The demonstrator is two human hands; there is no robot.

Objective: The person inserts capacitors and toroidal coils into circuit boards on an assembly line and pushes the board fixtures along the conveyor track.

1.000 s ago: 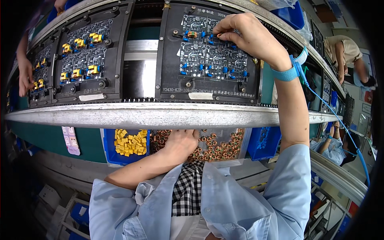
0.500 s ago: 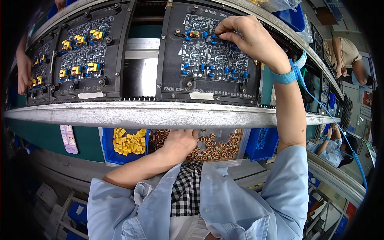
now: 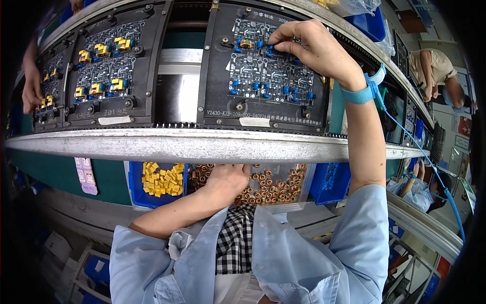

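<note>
My right hand [image 3: 315, 49] is over the circuit boards [image 3: 247, 72] in the black fixture plate [image 3: 216, 96]. Thumb and forefinger are pinched together at the upper board row; whatever sits between them is hidden. Left of the fingertips, one copper-wound ring coil [image 3: 246, 44] stands on a board among small blue disc parts [image 3: 256, 85]. Below the rail, my left hand [image 3: 229, 181] reaches into a clear tray [image 3: 305, 190] of loose ring coils [image 3: 264, 188]. Its fingers are curled, and the tips are out of sight at the rail's edge.
A metal rail [image 3: 202, 146] runs between boards and trays. Blue bins hold yellow block parts [image 3: 163, 180] and blue parts [image 3: 330, 177]. Another fixture [image 3: 147, 101] carries boards with yellow parts; a co-worker's hand [image 3: 32, 91] is further left. A blue cord [image 3: 412, 139] trails from my right wristband.
My right hand has shifted slightly left over the boards, its pinch kept. My left hand stays in the coil tray. The co-worker's hand at the far left has moved a little.
</note>
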